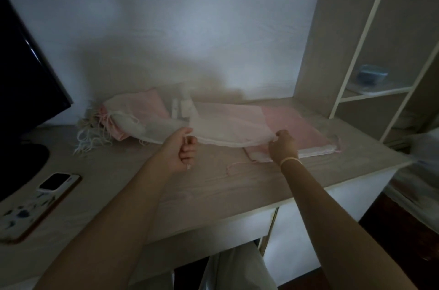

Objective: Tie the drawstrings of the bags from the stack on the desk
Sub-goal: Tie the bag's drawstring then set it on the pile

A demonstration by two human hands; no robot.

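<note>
both hands, left hand (183, 150) and right hand (282, 143), pinch a white bag's (228, 126) mouth at mid-frame atop the stack (301, 130), tied bags (123, 116) heaped at left, several apparently left.

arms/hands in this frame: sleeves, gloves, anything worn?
Both forearms are bare, no sleeves in view, no gloves. The left hand wears nothing that shows. The right hand has a thin pale band round the wrist, like a rubber band. No watch visible.
</note>
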